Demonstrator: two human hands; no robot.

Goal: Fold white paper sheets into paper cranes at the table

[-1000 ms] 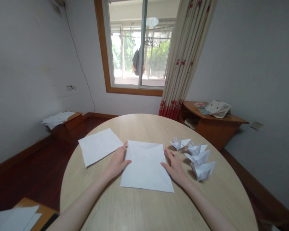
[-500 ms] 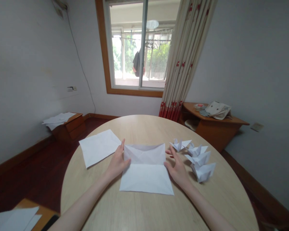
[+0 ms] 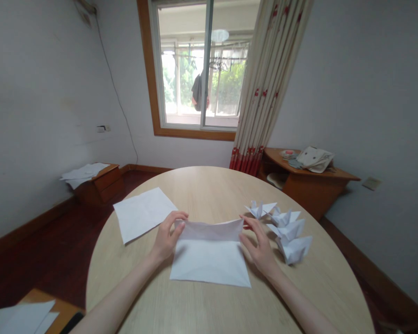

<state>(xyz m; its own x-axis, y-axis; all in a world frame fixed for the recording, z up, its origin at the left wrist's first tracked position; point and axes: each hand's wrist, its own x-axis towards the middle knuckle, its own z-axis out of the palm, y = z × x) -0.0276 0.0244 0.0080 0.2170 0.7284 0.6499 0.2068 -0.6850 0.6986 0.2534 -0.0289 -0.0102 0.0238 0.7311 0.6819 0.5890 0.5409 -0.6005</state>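
A white sheet of paper lies in front of me with a crease across it, its far part raised off the table. My left hand pinches the raised edge at its left corner between thumb and fingers. At the right corner of that edge, my right hand has its fingertips on the paper, with the thumb a little lower beside it. Beyond my left hand rests another white sheet, flat. Several folded paper cranes stand in a row just right of my right hand.
The round wooden table carries all of this. A small cabinet with papers is at the left wall. On a corner desk at right sits a cloth bag. More paper lies at lower left.
The far edge of the creased sheet has risen and come toward me. My left fingers have curled over its corner, and my right fingers have moved onto the other corner.
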